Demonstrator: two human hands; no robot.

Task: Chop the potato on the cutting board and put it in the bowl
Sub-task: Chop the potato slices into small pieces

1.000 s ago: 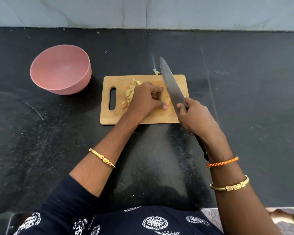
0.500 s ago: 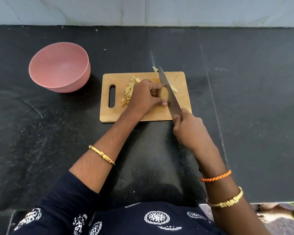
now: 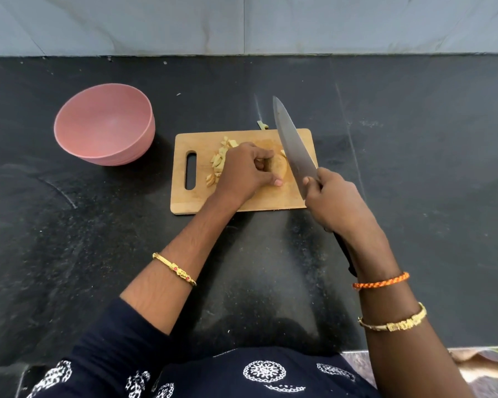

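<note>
A black speckled surface (image 3: 414, 168) meets a pale marble wall (image 3: 242, 24). On the cutting board (image 3: 242, 202), the left grip (image 3: 246, 170) holds the potato (image 3: 279, 168); the right grip (image 3: 332, 202) clasps the knife (image 3: 293, 147). The pink bowl (image 3: 104, 124) sits left.

You wear a dark navy top (image 3: 242, 372) printed with white round floral patterns, its sleeve (image 3: 121, 337) ending above your left elbow. Up your left forearm from the grip sits a slim gold bangle (image 3: 174, 269) set with small red stones. Behind your right grip, an orange braided thread (image 3: 381, 281) circles the wrist, and farther up the arm is a broader gold bangle (image 3: 394, 323).
</note>
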